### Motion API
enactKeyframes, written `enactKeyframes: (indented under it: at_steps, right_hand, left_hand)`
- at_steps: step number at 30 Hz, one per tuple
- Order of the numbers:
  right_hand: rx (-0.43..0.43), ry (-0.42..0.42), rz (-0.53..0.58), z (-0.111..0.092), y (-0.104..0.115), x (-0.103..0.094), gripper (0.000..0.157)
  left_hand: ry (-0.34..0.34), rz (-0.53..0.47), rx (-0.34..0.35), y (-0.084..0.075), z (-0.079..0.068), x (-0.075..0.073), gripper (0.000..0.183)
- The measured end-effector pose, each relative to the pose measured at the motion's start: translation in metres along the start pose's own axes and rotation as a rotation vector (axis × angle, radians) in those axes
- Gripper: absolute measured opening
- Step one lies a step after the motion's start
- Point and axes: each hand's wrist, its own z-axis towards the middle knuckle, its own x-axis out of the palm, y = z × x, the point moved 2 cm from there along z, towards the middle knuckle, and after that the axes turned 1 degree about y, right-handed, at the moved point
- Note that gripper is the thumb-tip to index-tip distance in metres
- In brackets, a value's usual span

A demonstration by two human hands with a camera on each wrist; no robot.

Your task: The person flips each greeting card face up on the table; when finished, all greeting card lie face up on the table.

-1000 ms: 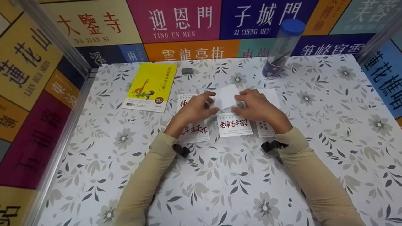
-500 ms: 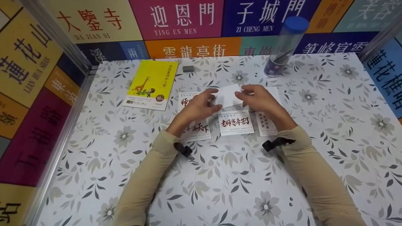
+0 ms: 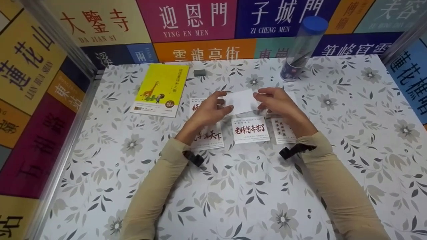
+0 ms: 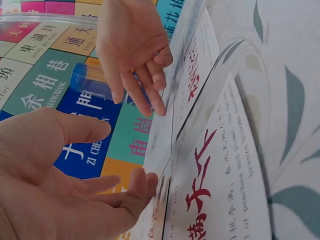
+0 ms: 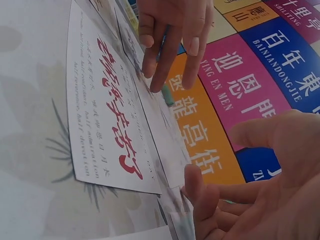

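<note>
Behind and beside: multicoloured lettered panels point(image 3: 193, 36) | beneath: floral-patterned tabletop point(image 3: 227, 196) | upper left: yellow book point(image 3: 163, 83) | left hand point(image 3: 210, 109), right hand point(image 3: 279, 104): both relaxed, grasping nothing | between them: blank white card point(image 3: 241, 102), just beyond red-lettered card point(image 3: 250, 136)

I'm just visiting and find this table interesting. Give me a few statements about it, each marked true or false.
1. A white card, its upper side blank, is between the left hand and the right hand. True.
2. The clear tube has a blue cap. True.
3. The clear tube lies on its side. False: it stands on its base.
4. A small gray block sits beside the yellow book. True.
5. The yellow book is open. False: it is closed.
6. Both sleeves are black. False: the sleeves are tan.
</note>
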Motion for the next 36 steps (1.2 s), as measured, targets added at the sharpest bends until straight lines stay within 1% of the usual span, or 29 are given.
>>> enactKeyframes:
  at_steps: [3,7,9,12,14,18,23,25,26,30,32,33,34,36]
  right_hand:
    - [0.005,0.001,0.011,-0.002,0.002,0.001,0.073]
    - [0.018,0.012,0.059,-0.004,0.002,0.002,0.062]
    - [0.031,0.015,0.089,-0.004,0.002,0.002,0.058]
    - [0.041,0.016,0.107,-0.005,0.001,0.002,0.059]
    - [0.034,0.010,0.087,-0.005,0.002,0.002,0.063]
    - [0.006,-0.014,0.034,-0.005,0.002,0.001,0.066]
    - [-0.004,0.006,0.043,-0.004,0.001,0.004,0.065]
    - [-0.056,0.013,-0.016,-0.004,0.001,0.006,0.065]
    - [-0.096,0.014,-0.069,-0.004,0.001,0.007,0.064]
    - [-0.340,0.049,-0.358,-0.001,0.001,0.014,0.053]
    - [-0.440,0.088,-0.481,0.001,-0.001,0.017,0.048]
    - [-0.475,0.104,-0.528,0.002,-0.002,0.019,0.046]
    - [-0.493,0.115,-0.566,0.003,-0.003,0.020,0.045]
    - [-0.501,0.119,-0.611,0.003,-0.004,0.021,0.042]
  left_hand:
    - [0.019,-0.071,-0.029,0.001,0.000,0.001,0.071]
    - [0.026,-0.141,-0.061,0.002,0.002,-0.001,0.071]
    - [0.029,-0.181,-0.062,0.002,0.004,-0.001,0.070]
    - [0.033,-0.216,-0.057,0.003,0.005,0.000,0.069]
    - [0.035,-0.190,-0.052,0.003,0.005,0.000,0.069]
    - [0.033,-0.088,-0.042,0.002,0.004,0.000,0.069]
    - [0.060,-0.012,0.003,0.001,0.001,0.003,0.069]
    - [0.077,0.034,0.042,0.001,0.000,0.005,0.067]
    - [0.085,0.065,0.067,0.001,0.000,0.006,0.067]
    - [0.133,0.192,0.186,0.001,0.001,0.010,0.064]
    - [0.166,0.242,0.234,0.002,0.002,0.012,0.064]
    - [0.182,0.253,0.256,0.002,0.002,0.013,0.063]
    - [0.195,0.251,0.277,0.002,0.002,0.014,0.062]
    - [0.207,0.227,0.315,0.003,0.002,0.015,0.061]
